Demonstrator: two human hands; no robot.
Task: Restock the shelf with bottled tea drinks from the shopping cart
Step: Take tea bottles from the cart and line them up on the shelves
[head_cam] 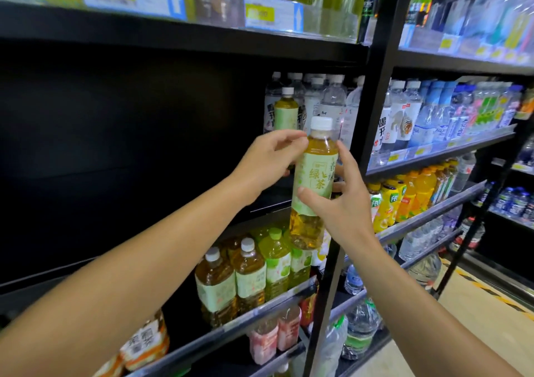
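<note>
Head camera view: a green tea bottle (313, 186) with a white cap is held upright in mid-air before a dark, mostly bare shelf (144, 157). The right hand (341, 206) is wrapped round its label, fingers curled behind and thumb across the front. The left hand (268, 160) pinches the bottle's shoulder with fingertips. Behind, one matching bottle (286, 112) is seen standing on that shelf beside clear water bottles (326, 99).
</note>
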